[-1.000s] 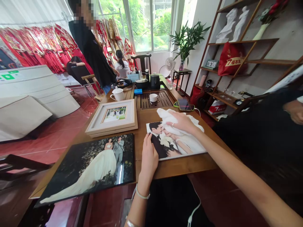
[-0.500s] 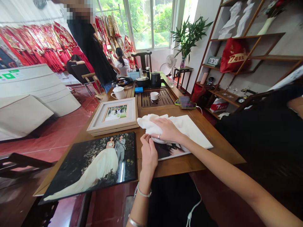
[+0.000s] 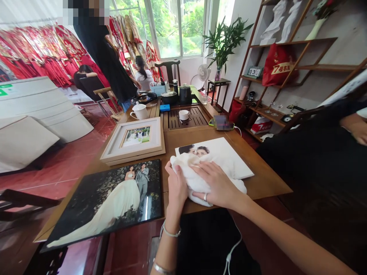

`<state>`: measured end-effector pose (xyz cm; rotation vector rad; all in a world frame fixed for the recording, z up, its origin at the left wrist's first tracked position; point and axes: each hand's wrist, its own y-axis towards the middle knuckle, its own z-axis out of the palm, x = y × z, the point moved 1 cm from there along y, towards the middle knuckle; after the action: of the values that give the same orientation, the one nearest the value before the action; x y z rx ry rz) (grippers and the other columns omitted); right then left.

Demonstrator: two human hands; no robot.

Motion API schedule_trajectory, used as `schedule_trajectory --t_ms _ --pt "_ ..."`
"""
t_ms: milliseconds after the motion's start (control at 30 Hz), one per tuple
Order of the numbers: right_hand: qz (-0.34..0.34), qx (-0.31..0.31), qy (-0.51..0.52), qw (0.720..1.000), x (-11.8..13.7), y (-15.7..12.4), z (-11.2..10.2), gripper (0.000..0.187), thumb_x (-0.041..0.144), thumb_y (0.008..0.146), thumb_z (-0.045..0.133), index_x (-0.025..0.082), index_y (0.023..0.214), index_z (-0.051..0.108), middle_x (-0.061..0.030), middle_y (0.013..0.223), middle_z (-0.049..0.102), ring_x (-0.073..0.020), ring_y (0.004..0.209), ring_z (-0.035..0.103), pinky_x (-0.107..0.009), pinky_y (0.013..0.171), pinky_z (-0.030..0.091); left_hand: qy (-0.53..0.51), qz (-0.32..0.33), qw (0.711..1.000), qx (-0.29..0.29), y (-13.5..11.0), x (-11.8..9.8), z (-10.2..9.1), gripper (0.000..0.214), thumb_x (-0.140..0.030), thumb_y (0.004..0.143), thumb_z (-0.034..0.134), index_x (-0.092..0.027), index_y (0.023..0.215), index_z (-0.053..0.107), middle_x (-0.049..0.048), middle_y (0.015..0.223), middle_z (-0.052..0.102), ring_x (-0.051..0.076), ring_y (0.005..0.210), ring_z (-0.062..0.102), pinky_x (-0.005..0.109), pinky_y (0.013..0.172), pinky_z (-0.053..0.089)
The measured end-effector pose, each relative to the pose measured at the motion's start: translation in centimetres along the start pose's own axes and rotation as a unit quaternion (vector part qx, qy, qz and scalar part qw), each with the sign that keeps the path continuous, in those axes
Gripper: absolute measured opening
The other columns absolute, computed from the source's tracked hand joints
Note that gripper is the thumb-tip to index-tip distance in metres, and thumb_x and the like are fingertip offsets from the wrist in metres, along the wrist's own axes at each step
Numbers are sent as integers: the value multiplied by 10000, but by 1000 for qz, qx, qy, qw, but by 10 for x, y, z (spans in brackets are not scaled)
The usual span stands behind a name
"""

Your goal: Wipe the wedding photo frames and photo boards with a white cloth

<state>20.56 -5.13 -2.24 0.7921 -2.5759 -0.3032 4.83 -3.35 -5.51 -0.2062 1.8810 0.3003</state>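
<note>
A white towel (image 3: 197, 177) lies bunched over the lower part of a photo panel (image 3: 229, 151), which shows two people on a white background. My right hand (image 3: 219, 183), with a ring on it, presses down on the towel and grips its folds. At the panel's left side, my left hand (image 3: 177, 183) is closed on the towel's edge, thumb on top; whether it also touches the panel is hidden. Left of that hand, a glossy dark wedding photo (image 3: 114, 202) lies flat, jutting past the table's front edge.
Behind the dark photo lies a light wooden picture frame (image 3: 104, 152). Farther back on the table (image 3: 266, 183) are a lidded white mug (image 3: 140, 112), a small cup (image 3: 184, 114) on a slatted tea tray (image 3: 197, 120) and a phone (image 3: 222, 123) with a cable. A person (image 3: 104, 57) stands at the left.
My right hand has drawn the towel toward me, down to the panel's front edge, uncovering the faces at its top. My left hand has gone from the panel's edge to the towel.
</note>
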Motion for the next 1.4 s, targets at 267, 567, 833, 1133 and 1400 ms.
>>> schedule_trajectory --t_ms 267,567,833,1133,1400 --pt "25 -29 3 999 -36 -37 -21 632 474 788 699 245 1349 521 -126 1355 603 -333 1282 523 -563 1103 381 35 97 994 22 2 4 5 499 -470 1016 222 -160 1238 544 170 1333 587 258 1322 508 448 1133 361" --pt "198 -92 5 976 -110 -47 -43 604 566 816 600 215 1302 525 -136 1262 648 -331 1115 624 -483 933 505 147 168 974 45 1 6 8 374 -266 924 496 -148 1278 481 190 1333 533 315 1350 462 525 1123 375" --pt "196 -43 -81 976 -130 36 -36 647 505 856 580 165 1395 469 -176 1312 624 -390 1182 582 -485 928 474 161 164 972 54 0 6 7 382 -270 932 498 -139 1290 474 197 1375 519 313 1372 444 520 1132 370" --pt "17 -2 -47 999 -88 56 -15 693 541 824 641 137 1371 507 -180 1365 587 -373 1275 519 -525 1071 399 165 163 971 57 0 6 7 398 -263 943 485 -107 1309 469 225 1441 482 311 1397 425 509 1150 360" --pt "-4 -27 -39 999 -75 -18 -23 645 553 816 649 205 1345 525 -148 1378 590 -357 1314 504 -552 1087 407 159 166 972 55 0 6 8 371 -240 934 494 -130 1288 491 212 1444 490 303 1407 418 519 1153 356"
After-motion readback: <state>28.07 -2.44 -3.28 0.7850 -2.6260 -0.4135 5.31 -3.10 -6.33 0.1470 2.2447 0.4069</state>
